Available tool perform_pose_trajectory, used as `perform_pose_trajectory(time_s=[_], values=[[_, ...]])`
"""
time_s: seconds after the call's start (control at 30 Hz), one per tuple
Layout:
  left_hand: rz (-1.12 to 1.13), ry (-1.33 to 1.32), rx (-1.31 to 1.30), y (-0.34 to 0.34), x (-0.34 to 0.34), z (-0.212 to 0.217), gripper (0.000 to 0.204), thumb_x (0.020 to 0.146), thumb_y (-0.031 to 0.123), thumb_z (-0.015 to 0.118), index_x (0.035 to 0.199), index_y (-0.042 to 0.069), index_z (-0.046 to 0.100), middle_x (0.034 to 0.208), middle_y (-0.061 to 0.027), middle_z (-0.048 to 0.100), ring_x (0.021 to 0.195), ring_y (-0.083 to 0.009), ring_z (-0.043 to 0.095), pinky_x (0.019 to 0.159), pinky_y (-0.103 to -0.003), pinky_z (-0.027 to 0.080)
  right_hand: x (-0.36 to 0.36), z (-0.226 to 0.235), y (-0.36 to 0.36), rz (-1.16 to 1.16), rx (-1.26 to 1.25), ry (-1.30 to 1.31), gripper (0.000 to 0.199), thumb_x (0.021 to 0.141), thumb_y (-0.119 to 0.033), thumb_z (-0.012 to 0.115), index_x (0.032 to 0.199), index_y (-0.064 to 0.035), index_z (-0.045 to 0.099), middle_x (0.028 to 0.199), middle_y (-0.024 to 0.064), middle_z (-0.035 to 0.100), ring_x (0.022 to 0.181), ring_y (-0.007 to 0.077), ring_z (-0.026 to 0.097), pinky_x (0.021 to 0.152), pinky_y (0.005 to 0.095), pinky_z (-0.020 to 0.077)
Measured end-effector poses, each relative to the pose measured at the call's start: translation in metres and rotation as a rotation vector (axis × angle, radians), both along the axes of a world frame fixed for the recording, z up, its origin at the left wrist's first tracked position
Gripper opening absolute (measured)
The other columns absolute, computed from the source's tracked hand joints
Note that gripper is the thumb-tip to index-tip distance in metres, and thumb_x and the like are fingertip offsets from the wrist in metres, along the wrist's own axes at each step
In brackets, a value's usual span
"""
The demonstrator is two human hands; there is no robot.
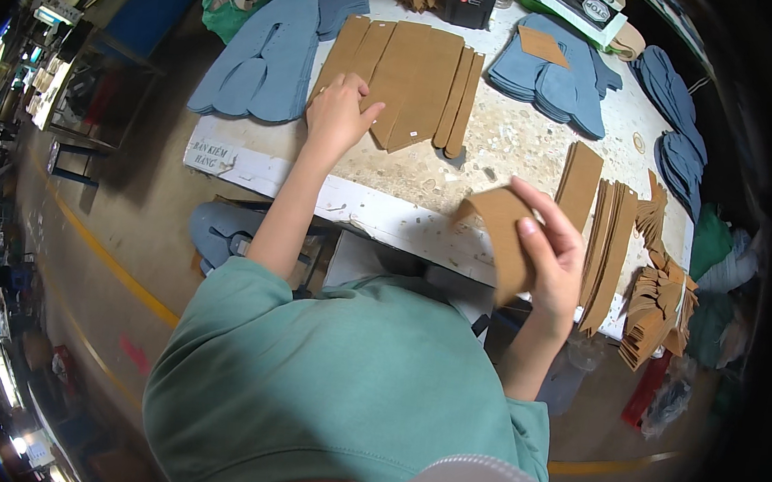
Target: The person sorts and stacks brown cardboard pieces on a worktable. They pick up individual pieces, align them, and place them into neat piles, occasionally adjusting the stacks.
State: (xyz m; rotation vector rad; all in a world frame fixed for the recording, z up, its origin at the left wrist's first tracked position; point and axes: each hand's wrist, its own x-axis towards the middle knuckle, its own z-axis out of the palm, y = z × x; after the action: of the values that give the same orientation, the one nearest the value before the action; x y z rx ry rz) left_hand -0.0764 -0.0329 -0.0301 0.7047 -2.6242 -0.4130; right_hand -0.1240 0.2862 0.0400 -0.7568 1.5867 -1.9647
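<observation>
My right hand [552, 256] holds up a curved brown fabric piece [502, 223] near the table's front edge, thumb on one face and fingers behind. My left hand [342, 118], fingers spread, rests on the left part of a row of brown cut pieces [419, 80]. These pieces lie side by side, the middle ones with pointed lower ends. Two narrow brown strips [459, 102] lie along the row's right side. Stacks of long brown strips [609, 249] lie on the table to the right of my right hand, with a wider brown stack [579, 185] behind them.
Blue-grey cut pieces are stacked at the left [269, 60] and back right [544, 72] of the worn white table [379, 215]. A black box [468, 1] stands at the back. Tied brown bundles [662, 308] hang over the right edge. A stool [75, 162] stands at left.
</observation>
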Motion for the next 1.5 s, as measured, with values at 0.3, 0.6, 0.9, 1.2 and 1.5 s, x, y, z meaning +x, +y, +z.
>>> perform_pose_trajectory(time_s=[0.3,0.6,0.9,1.2,1.5], values=[[0.071,0.045,0.218,-0.006,-0.005,-0.003,0.030,0.077,0.024,0.078,0.098,0.006,0.066,0.088,-0.0072,0.070,0.080,-0.0235,0.068,0.072,-0.035,0.053,-0.034,-0.015,0.012,-0.379,-0.068,0.157,0.047,0.091,-0.001,0.060,0.138,-0.0006,0.050,0.134,0.0106,0.056,0.116,0.0149,0.057,0.096,0.0261,0.0459],[0.022,0.128,0.069,-0.004,-0.007,-0.006,0.029,0.078,0.016,0.075,0.105,0.009,0.067,0.077,-0.0029,0.068,0.064,-0.0161,0.065,0.064,-0.030,0.053,-0.019,-0.063,0.013,-0.411,0.639,0.489,0.045,0.085,-0.007,0.064,0.130,-0.0088,0.058,0.103,0.0123,0.064,0.072,0.0202,0.059,0.071,0.0313,0.0513],[-0.375,0.538,1.288,-0.011,0.016,0.054,0.035,0.091,0.004,0.059,0.126,0.007,0.058,0.099,-0.0061,0.068,0.085,-0.0121,0.066,0.072,-0.023,0.054,-0.017,-0.059,0.012,-0.402,0.667,0.418,0.043,0.083,-0.004,0.064,0.126,-0.0091,0.061,0.096,0.0114,0.062,0.071,0.0188,0.060,0.070,0.0321,0.0506],[-0.707,0.275,1.299,0.044,-0.007,0.115,0.039,0.094,0.010,0.053,0.130,-0.003,0.055,0.121,-0.0116,0.063,0.107,-0.0107,0.062,0.087,-0.024,0.054,-0.018,-0.061,0.010,-0.386,0.731,0.478,0.042,0.082,-0.004,0.065,0.124,-0.0097,0.063,0.090,0.0109,0.060,0.068,0.0214,0.059,0.070,0.0338,0.0502],[-0.633,0.410,1.391,0.118,-0.024,0.056,0.056,0.092,0.004,0.062,0.142,-0.001,0.040,0.131,-0.0132,0.054,0.092,-0.0064,0.061,0.079,-0.022,0.051,-0.018,-0.066,0.013,-0.400,0.722,0.457,0.044,0.082,-0.004,0.066,0.125,-0.0106,0.062,0.091,0.0090,0.059,0.067,0.0192,0.058,0.068,0.0319,0.0494]])
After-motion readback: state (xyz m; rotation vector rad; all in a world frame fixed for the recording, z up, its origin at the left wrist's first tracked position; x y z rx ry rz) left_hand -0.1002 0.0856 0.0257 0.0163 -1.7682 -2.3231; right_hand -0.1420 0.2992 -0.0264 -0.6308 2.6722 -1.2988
